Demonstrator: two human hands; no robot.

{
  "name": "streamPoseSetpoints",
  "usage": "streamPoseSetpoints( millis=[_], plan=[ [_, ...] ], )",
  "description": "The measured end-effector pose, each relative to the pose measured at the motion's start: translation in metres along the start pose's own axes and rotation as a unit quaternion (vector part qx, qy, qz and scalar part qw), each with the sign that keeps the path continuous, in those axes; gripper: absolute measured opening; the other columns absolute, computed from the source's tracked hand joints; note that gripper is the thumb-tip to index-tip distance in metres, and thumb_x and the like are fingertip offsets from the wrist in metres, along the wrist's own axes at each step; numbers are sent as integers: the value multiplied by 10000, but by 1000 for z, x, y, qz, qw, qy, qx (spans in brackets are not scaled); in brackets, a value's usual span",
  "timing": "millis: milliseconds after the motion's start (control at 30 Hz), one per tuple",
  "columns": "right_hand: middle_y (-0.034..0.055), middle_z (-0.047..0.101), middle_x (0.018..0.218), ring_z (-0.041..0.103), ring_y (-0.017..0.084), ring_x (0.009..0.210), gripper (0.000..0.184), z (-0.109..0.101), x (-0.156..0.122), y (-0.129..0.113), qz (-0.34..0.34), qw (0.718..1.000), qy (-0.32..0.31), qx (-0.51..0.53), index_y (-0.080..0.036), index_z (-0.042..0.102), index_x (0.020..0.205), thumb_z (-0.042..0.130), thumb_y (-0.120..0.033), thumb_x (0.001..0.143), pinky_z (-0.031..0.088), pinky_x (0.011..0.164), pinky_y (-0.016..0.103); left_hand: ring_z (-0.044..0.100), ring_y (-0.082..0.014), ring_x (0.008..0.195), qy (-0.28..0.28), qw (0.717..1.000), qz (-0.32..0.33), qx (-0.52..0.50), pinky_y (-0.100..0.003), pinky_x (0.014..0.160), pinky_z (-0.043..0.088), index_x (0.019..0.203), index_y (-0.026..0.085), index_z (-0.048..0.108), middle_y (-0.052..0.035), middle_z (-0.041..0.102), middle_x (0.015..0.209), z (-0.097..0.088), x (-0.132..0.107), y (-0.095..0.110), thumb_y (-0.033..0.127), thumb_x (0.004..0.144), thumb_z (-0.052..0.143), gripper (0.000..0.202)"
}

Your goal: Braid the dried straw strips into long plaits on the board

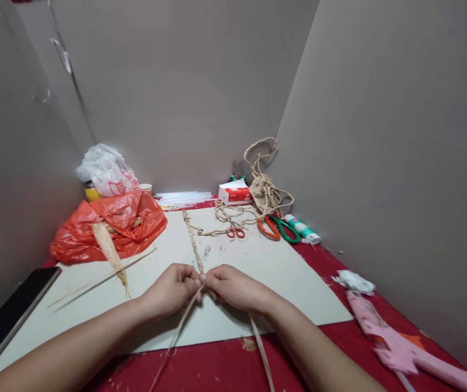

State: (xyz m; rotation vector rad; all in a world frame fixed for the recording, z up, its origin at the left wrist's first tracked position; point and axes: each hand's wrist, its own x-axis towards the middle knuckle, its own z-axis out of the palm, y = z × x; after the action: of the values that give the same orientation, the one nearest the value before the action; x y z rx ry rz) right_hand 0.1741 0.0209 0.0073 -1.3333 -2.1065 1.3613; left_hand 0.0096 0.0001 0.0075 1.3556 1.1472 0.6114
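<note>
Cord point(195, 249), tan & twisted, lies mid-board point(299, 288), running from the hands to approx 12 o'clock, then bending off twd 1. L hand point(170, 291) is pinched tight on its near end, thumb vs. fingertips, no visible gap; R hand point(237, 286) pinches right beside it, thumbs nearly meeting. Both hands hide the exact spot, so can't tell how the fibres sit inside. Loose strand point(181, 324) trails to 7; flat strip point(260, 347) shows at 5, its upper part blocked by R hand.

Nearby: red bag point(76, 234) at 10 w/ a husk point(105, 239) atop it, tip on board; thin stalk point(90, 284) crosses the husk. Phone point(13, 313) at 9. Small red scissors point(231, 233), rope heap point(266, 193) & tissue box point(235, 194) approx 1, green handle point(294, 239) at 2, pink glue gun point(384, 340) btwn 3 & 4.
</note>
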Motion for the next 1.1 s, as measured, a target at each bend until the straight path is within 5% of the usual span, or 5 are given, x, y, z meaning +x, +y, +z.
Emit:
streamPoseSetpoints(
  millis=[200,367,500,800,1100],
  plan=[
    [-50,376,441,279,50,392,346,-1,2,3,15,993,-42,111,-155,423,532,407,-315,838,218,410,197,488,-105,444,-57,984,-25,169,-222,469,341,709,147,581,-6,574,574,-41,-2,31,460,708,571,313],
    [-58,384,429,226,35,323,341,-3,1,2,44,986,-71,143,-147,492,577,428,-364,832,133,333,198,507,-147,554,192,866,40,460,-247,548,303,623,175,609,-30,593,615,-100,-1,40,289,665,600,121],
    [-75,337,386,185,29,289,323,-4,0,0,52,983,-78,158,-143,528,592,452,-356,823,94,301,196,469,-151,546,245,822,4,514,-259,560,270,524,186,555,-27,547,544,-121,1,18,275,645,629,167],
    [-87,301,331,172,39,283,314,-5,1,4,30,969,-92,228,-144,537,604,438,-330,837,105,285,185,406,-65,483,57,992,14,116,-189,485,300,740,152,555,38,507,589,-105,-2,44,297,677,637,178],
    [-93,321,332,190,37,275,293,-9,0,2,34,960,-104,257,-149,525,620,444,-320,844,120,281,176,651,-160,684,-64,991,-65,-102,-244,638,462,731,145,492,-66,663,761,-67,-8,51,134,626,638,180]
  ],
)
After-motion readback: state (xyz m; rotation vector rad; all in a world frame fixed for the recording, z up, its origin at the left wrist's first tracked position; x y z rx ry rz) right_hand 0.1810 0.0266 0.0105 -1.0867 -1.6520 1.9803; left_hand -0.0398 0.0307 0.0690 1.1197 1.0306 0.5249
